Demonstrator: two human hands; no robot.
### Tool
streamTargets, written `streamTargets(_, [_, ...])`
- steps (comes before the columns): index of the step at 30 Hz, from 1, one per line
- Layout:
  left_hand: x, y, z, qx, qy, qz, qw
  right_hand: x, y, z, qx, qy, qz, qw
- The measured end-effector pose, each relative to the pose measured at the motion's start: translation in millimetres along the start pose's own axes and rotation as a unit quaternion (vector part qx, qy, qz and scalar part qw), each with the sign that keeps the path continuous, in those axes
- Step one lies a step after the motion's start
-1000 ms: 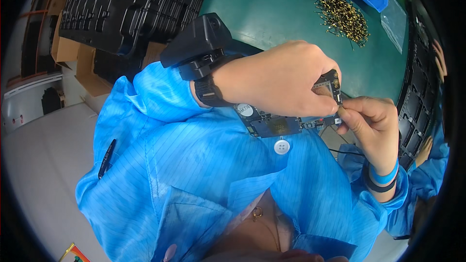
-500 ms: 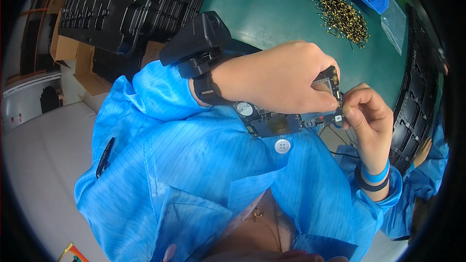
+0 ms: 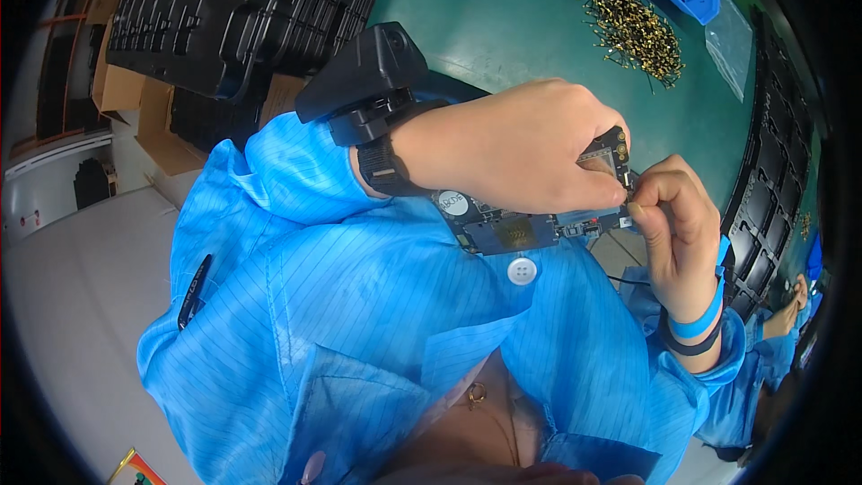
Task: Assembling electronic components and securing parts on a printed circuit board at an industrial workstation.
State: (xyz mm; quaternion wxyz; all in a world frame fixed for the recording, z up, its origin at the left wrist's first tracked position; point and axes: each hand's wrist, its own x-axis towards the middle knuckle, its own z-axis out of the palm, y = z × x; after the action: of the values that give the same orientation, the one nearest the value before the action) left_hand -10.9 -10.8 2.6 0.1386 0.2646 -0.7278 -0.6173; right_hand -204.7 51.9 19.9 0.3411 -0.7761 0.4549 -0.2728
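Hands (image 3: 680, 238) x2, L (image 3: 525, 145) holds 1 blk PCB (image 3: 489, 235).

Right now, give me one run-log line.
left hand: holds circuit board | right hand: at board's right end | green table: pile of small parts, blue bin

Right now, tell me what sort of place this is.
Probably an electronics assembly workshop: the left hand grips a circuit board, small parts lie heaped on a green table, and black trays stand stacked nearby.
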Motion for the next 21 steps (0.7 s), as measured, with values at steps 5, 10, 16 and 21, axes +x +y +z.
streamTargets(5, [-2.2,-3.3,1.4,0.011,0.004,0.011,1.000,1.2,-0.4,-1.3,0.006,-0.025,0.012,1.000])
streamTargets(10, [-2.7,-2.2,-0.2,0.020,0.006,0.019,1.000,2.5,0.2,-0.4,0.011,-0.022,0.016,1.000])
streamTargets(16, [-3.6,-2.9,0.1,0.016,-0.001,0.013,1.000,0.9,-0.7,0.1,0.014,-0.021,0.031,0.999])
streamTargets(21, [-4.6,-3.4,1.9,0.020,0.001,0.013,1.000,1.2,-3.5,-1.9,-0.005,-0.035,0.018,0.999])
